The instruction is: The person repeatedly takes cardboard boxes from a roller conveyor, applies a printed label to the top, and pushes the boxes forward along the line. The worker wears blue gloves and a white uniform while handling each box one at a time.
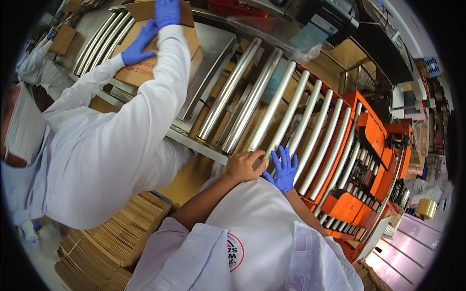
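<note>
My left hand [245, 166] is bare, with its fingers loosely curled, at the near edge of a roller conveyor [271, 107]. No object shows in it. Beside it, my right hand [284, 170] wears a blue glove and has its fingers spread, palm down, over the near ends of the metal rollers. Nothing is in that hand either. To the left, a co-worker in a white coat [109, 160] has both blue-gloved hands [140, 45] on a cardboard box [136, 71] with a raised flap and red printing.
An orange carton-sealing machine [371, 134] stands at the conveyor's right end. Flattened cardboard boxes [113, 232] are stacked at lower left. A label printer [329, 18] sits beyond the rollers. A tape roll [426, 209] is at far right. Another person [40, 65] works at far left.
</note>
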`<action>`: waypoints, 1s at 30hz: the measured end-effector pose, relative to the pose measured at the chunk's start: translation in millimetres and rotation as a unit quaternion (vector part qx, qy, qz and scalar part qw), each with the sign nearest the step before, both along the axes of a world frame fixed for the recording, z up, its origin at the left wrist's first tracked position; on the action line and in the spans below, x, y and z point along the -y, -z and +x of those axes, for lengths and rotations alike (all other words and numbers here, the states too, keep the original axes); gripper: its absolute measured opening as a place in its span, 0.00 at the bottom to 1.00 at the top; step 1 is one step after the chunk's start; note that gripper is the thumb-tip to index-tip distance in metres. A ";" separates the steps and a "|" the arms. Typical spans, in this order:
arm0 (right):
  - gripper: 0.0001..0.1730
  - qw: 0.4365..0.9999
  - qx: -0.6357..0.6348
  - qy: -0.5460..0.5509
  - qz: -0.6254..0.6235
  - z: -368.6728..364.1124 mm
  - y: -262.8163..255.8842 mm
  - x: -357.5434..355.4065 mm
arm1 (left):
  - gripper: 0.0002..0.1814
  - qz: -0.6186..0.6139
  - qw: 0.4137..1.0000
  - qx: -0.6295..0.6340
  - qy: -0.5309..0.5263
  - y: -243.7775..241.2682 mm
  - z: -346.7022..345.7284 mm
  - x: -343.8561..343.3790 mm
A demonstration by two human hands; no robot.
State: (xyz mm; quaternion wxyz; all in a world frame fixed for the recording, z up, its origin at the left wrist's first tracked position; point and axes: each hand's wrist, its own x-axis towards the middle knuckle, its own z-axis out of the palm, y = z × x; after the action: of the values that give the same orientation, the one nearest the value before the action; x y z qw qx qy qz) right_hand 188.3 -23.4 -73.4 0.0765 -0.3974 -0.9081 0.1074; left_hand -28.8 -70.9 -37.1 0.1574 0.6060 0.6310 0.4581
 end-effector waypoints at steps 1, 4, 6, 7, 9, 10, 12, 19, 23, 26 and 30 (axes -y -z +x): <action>0.48 1.000 -0.003 0.001 -0.003 0.1 0.9 0.2 | 0.14 -0.003 1.000 -0.002 0.004 2.6 1.7 0.2; 0.49 1.000 0.002 0.007 -0.011 1.6 1.8 2.1 | 0.14 -0.007 1.000 -0.009 0.001 3.3 2.5 1.1; 0.49 1.000 -0.003 0.004 -0.005 3.0 3.1 1.9 | 0.14 -0.013 1.000 -0.009 0.000 1.8 4.1 0.7; 0.50 1.000 -0.003 0.003 -0.005 2.8 3.5 1.8 | 0.14 -0.016 1.000 -0.009 -0.002 0.9 4.3 0.8; 0.50 1.000 -0.003 0.000 -0.003 1.8 2.6 0.9 | 0.15 -0.015 1.000 -0.010 -0.006 -1.2 3.6 0.5; 0.50 1.000 0.005 0.002 -0.007 1.4 1.6 1.6 | 0.15 -0.017 1.000 -0.011 -0.005 -2.2 3.3 0.7; 0.50 1.000 0.000 0.001 -0.011 1.2 1.6 1.6 | 0.15 -0.015 1.000 -0.016 -0.006 -2.5 3.2 1.2; 0.51 1.000 -0.018 0.007 -0.007 3.5 -0.3 1.9 | 0.14 -0.008 0.999 -0.027 -0.018 3.8 9.7 2.3; 0.52 1.000 -0.019 0.003 0.009 3.5 0.5 4.5 | 0.13 -0.002 1.000 -0.014 -0.016 5.3 9.9 2.9; 0.52 0.999 -0.030 0.001 0.011 4.4 -6.4 4.2 | 0.12 -0.018 1.000 -0.015 -0.009 5.0 9.2 3.8; 0.50 0.999 -0.052 -0.001 0.006 7.3 -10.2 7.5 | 0.11 0.000 1.000 -0.003 0.026 -2.5 9.2 4.5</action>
State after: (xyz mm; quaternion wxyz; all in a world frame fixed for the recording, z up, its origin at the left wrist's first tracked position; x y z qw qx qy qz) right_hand 195.6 -30.9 -63.1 0.1256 -0.3896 -0.9042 0.1219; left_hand -19.5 -75.4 -34.5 0.1676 0.6238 0.6152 0.4521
